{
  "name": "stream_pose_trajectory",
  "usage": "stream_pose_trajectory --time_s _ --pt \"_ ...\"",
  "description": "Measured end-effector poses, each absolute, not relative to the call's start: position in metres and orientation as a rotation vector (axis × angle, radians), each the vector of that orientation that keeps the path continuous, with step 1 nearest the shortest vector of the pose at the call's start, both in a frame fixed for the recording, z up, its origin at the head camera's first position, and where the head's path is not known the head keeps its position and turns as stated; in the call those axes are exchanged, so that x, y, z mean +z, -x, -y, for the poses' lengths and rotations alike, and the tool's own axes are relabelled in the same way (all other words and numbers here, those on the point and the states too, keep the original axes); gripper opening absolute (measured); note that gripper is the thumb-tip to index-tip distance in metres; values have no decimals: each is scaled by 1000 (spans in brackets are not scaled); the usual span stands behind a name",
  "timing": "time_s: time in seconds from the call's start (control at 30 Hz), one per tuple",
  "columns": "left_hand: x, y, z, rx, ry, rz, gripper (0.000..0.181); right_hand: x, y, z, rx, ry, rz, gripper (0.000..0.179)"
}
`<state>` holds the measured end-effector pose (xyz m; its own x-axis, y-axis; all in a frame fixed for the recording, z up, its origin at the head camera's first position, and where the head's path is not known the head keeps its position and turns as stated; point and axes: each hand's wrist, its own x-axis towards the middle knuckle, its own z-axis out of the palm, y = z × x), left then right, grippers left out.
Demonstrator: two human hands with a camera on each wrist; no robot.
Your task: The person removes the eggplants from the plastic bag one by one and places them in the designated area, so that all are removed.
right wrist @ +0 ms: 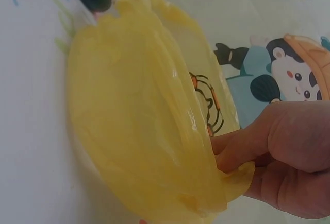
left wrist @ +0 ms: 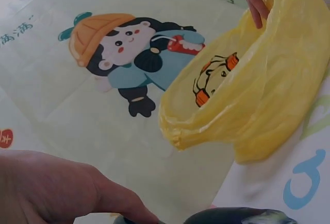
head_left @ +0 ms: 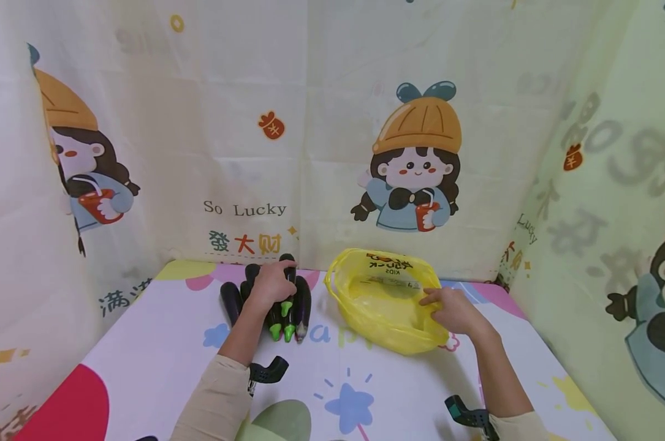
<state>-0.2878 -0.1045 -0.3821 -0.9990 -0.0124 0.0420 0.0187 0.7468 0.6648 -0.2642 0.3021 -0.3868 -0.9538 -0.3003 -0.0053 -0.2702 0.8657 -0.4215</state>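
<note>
My left hand [head_left: 270,286] grips an eggplant [head_left: 290,274] on top of a group of dark eggplants [head_left: 304,306] with green stems. Along the bottom of the left wrist view, only a strip of an eggplant [left wrist: 232,216] shows beside the fingers. To the right stands a yellow plastic bag [head_left: 365,323], its mouth spread wide and the inside visible. My right hand [head_left: 455,311] holds the bag's right rim, with fingers reaching inside the mouth. In the right wrist view, a bit of yellow plastic pokes out between the fingers of that hand [right wrist: 294,157].
A printed cloth [head_left: 332,380] with stars and letters covers the table. Behind it hangs a pale curtain [head_left: 332,153] with cartoon figures, and more curtain closes off both sides. One eggplant [head_left: 231,301] lies at the left end of the group.
</note>
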Motion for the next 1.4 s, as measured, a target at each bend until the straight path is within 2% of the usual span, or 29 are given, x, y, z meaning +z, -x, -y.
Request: stream_pose_trajectory --time_s 0.37,1.4 --pt "-395 289 104 -956 -81 2914 56 -389 265 -302 -618 427 -2974 40" --pt "-392 286 103 -956 -164 2972 55 -387 265 -300 -615 411 -2966 41"
